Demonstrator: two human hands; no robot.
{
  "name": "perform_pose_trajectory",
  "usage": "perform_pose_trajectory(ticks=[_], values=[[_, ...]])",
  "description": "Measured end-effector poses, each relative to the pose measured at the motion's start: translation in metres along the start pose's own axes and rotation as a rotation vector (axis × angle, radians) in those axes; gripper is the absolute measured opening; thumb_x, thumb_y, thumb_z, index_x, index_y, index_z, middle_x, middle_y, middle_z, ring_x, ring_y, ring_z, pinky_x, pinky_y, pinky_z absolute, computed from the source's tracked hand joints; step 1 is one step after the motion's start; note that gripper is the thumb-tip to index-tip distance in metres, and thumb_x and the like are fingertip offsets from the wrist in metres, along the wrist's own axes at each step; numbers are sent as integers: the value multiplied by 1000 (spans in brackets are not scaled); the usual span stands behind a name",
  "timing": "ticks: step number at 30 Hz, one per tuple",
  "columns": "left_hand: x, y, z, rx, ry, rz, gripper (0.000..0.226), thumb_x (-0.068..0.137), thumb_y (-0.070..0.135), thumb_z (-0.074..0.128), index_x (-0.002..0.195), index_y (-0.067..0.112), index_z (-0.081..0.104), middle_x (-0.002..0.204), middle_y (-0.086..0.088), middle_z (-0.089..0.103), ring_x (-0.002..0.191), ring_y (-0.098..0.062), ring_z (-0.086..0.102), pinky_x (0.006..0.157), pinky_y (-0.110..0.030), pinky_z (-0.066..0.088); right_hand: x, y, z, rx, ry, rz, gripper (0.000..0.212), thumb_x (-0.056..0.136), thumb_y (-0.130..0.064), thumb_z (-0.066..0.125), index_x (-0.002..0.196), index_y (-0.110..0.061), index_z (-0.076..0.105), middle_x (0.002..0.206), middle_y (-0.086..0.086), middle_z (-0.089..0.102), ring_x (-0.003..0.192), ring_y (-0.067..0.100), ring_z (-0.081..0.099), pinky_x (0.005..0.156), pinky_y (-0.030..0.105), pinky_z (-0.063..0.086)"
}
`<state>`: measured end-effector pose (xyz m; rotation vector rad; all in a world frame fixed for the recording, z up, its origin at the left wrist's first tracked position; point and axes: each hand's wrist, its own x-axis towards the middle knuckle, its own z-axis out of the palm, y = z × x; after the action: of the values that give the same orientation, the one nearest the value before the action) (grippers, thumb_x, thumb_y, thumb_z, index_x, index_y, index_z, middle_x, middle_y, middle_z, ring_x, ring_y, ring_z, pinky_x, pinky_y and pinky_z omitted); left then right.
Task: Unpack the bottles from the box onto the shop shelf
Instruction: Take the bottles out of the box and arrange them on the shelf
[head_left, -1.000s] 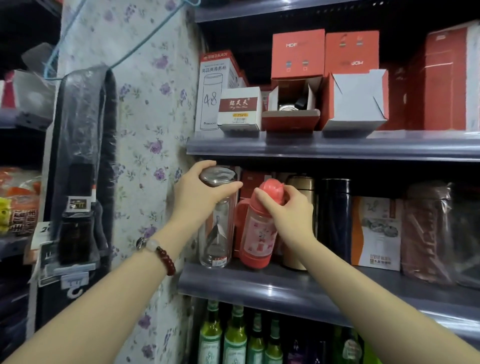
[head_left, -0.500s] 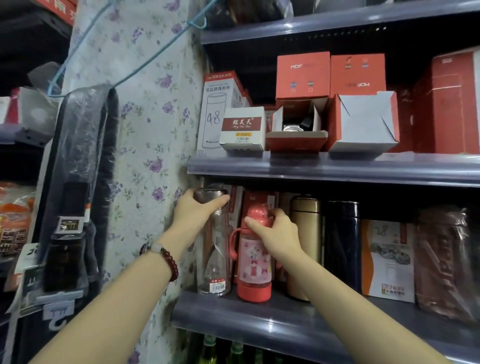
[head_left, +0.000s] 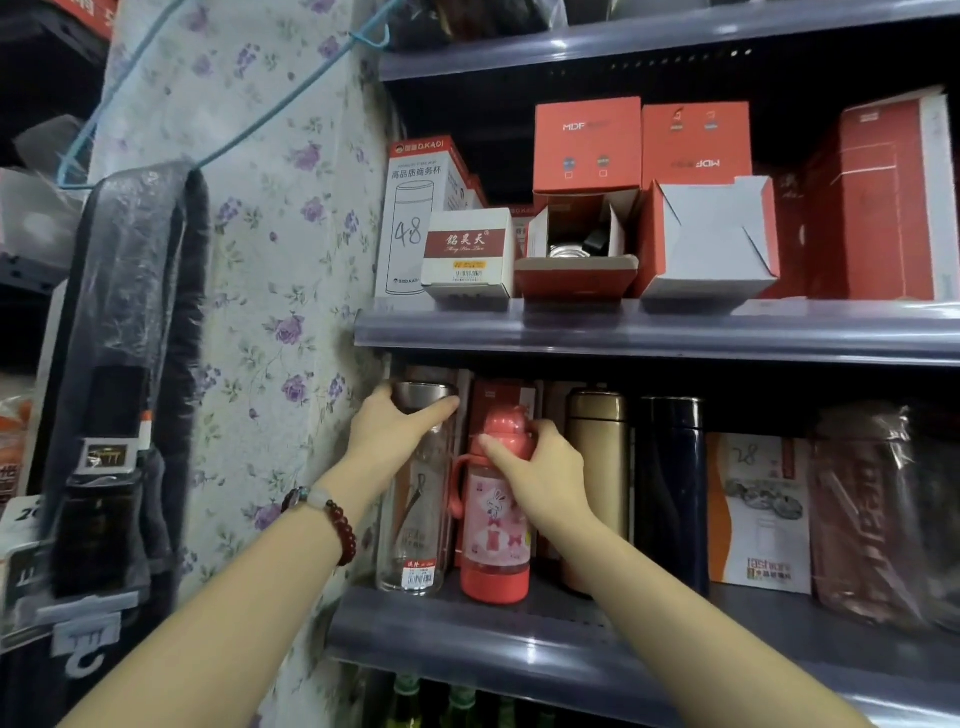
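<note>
A clear glass bottle (head_left: 413, 525) with a steel lid stands upright at the left end of the grey middle shelf (head_left: 519, 629). My left hand (head_left: 389, 434) grips it round the lid. Right beside it stands a red and pink child's bottle (head_left: 496, 525) with a rabbit picture and a side handle. My right hand (head_left: 540, 475) holds that bottle round its red cap. Both bottle bases rest on the shelf. No box that the bottles came from is in view.
A gold flask (head_left: 597, 467), a dark blue flask (head_left: 670, 488), a printed box (head_left: 758, 514) and a plastic-wrapped item (head_left: 872, 519) stand to the right. Red and white boxes (head_left: 587, 145) fill the shelf above. A floral wall panel (head_left: 270, 312) borders the left. Green bottles (head_left: 410, 701) stand below.
Both bottles went from tilted at the shelf's front edge to upright and deeper on the shelf. My hands stayed on their tops, and the view tilted upward.
</note>
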<state>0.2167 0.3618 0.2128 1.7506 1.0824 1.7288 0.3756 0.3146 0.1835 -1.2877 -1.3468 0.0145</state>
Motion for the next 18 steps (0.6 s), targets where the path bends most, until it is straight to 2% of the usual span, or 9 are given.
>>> perform_pose_trajectory(ticks=[3,6,8,11,13,15,18], values=[[-10,2,-1,39,-31,27,73,68,36,81,128,18,43,107,9,53,98,-11,51,83,-24,39,-4,-2,-2,-69,-13,-10,53,72,-50,71,110,-14,59,108,8,64,98,24,62,86,37,53],[-22,-1,-6,103,-59,67,74,69,28,81,130,17,41,110,6,55,99,-12,54,82,-23,39,-9,-3,-11,-135,-55,-30,54,73,-39,73,117,-12,57,109,10,63,100,25,62,87,34,51],[-30,-4,-10,123,-84,82,79,69,26,81,134,17,38,120,1,58,111,-16,56,86,-24,39,-13,-2,-16,-169,-69,-30,52,74,-31,72,120,-12,54,112,10,60,102,27,62,87,32,50],[-39,-3,-19,177,-89,88,86,73,22,79,143,14,30,136,-2,50,115,-9,46,93,-23,35,-21,-1,-22,-192,-51,-44,53,76,-24,72,124,-12,52,119,11,56,107,26,58,85,28,46],[-44,-2,-26,216,-91,83,88,73,23,78,145,17,28,143,-3,44,124,-14,45,103,-31,37,-26,-1,-25,-212,-43,-61,52,76,-21,71,124,-14,52,121,10,55,108,24,56,82,26,42],[-49,-2,-32,258,-88,79,81,74,22,77,142,20,32,140,-5,46,126,-23,47,104,-43,43,-32,0,-27,-238,-52,-90,49,76,-18,70,122,-16,53,120,9,54,109,23,54,82,25,39],[-64,0,-40,300,-115,111,54,78,20,72,128,20,50,124,-4,57,112,-22,56,95,-43,50,-49,1,-27,-283,-67,-136,37,78,-19,68,114,-16,58,120,8,54,113,25,51,90,30,42]])
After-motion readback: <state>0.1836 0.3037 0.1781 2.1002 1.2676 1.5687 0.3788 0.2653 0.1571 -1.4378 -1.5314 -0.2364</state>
